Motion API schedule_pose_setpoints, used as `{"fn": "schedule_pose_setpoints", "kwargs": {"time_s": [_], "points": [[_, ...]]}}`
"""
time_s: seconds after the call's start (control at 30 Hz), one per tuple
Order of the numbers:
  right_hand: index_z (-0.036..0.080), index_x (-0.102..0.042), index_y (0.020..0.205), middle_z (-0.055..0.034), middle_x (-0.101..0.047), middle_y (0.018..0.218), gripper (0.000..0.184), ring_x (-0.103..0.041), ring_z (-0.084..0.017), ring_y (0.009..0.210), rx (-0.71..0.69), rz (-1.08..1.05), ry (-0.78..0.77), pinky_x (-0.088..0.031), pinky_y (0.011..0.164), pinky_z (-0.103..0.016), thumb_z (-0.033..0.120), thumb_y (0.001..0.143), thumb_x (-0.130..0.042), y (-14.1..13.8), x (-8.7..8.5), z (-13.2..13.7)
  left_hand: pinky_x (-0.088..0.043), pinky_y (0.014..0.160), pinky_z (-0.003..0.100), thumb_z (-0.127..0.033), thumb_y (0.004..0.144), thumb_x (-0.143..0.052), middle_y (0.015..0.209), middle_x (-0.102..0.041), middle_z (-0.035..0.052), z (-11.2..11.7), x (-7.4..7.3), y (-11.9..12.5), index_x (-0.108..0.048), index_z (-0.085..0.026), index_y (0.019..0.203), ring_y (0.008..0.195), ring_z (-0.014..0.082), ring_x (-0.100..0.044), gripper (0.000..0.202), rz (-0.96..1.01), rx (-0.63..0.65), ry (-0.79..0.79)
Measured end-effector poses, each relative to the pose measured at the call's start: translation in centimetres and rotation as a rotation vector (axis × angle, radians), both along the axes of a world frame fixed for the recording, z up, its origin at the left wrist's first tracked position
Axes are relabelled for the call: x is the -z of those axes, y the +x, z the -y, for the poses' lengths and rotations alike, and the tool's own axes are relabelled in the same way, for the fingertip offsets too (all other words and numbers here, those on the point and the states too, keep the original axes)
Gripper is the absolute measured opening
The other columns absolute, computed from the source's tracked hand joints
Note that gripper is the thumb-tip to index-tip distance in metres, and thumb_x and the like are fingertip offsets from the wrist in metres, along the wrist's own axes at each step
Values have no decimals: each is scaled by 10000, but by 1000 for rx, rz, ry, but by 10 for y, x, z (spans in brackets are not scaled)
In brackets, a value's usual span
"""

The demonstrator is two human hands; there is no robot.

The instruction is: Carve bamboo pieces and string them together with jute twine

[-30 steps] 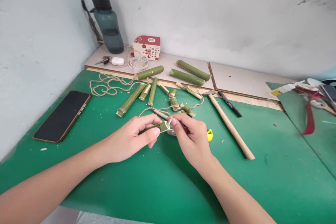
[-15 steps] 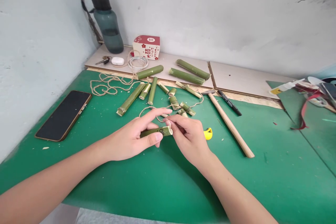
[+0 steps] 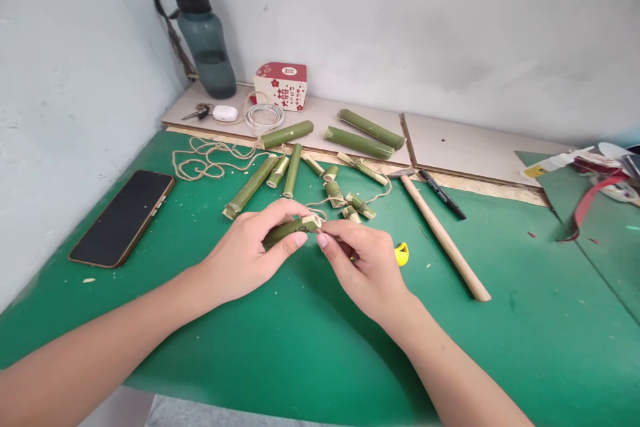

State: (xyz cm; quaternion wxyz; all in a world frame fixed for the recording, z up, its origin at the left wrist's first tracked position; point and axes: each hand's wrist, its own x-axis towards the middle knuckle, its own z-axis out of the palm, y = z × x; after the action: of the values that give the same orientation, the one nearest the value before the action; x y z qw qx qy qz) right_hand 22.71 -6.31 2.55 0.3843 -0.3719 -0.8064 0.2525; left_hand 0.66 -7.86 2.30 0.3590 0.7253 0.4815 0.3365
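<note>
My left hand (image 3: 250,247) is wrapped round a short green bamboo tube (image 3: 287,231) with dark marks on its side. The tube's pale cut end faces right. At that end my right hand (image 3: 370,263) holds thumb and forefinger pinched together; what lies between them is hidden. Thin twine (image 3: 382,193) runs among the bamboo offcuts just beyond, and part of it passes close behind the tube's end. Several short bamboo pieces (image 3: 334,195) lie past my hands, beside longer ones (image 3: 250,185). A yellow object (image 3: 401,253) shows partly behind my right hand.
A hammer (image 3: 445,237) and black marker (image 3: 443,195) lie right; a phone (image 3: 123,219) lies left. Loose twine (image 3: 210,160), a tape roll (image 3: 264,117), a red-and-white box (image 3: 281,87) and a bottle (image 3: 206,53) are at the back. Red ribbon (image 3: 585,207) lies far right.
The tube's cut end has shifted slightly up and left and tilts upward more. My left forefinger has curled down over the tube. The right hand stays pinched at the end.
</note>
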Motion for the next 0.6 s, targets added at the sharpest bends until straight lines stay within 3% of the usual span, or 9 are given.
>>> {"fn": "schedule_pose_setpoints", "kwargs": {"time_s": [0.2, 0.37, 0.6], "points": [[176, -693, 1006, -29, -758, 824, 124, -649, -131, 667, -41, 121, 100, -467, 627, -251, 118, 1003, -584, 4, 2, 3, -504, 664, 247, -322, 1049, -574, 1084, -800, -54, 0, -2, 0, -642, -312, 1263, 653, 111, -695, 225, -330, -79, 241], [171, -679, 963, -28, -703, 774, 151, -612, -137, 652, -102, 209, 91, -447, 617, -260, 145, 1027, -544, 6, 2, 0, -456, 570, 283, -336, 1058, -551, 1009, -820, -43, 0, -2, 0, -646, -291, 1258, 747, 168, -765, 226, -533, -57, 276], [172, -681, 940, -26, -683, 780, 169, -597, -140, 679, -156, 221, 116, -455, 639, -263, 149, 1038, -545, 7, 5, -5, -526, 649, 327, -329, 1073, -504, 1107, -814, 30, -1, 2, -1, -679, -253, 1236, 889, 231, -790, 251, -674, 63, 415]]}}
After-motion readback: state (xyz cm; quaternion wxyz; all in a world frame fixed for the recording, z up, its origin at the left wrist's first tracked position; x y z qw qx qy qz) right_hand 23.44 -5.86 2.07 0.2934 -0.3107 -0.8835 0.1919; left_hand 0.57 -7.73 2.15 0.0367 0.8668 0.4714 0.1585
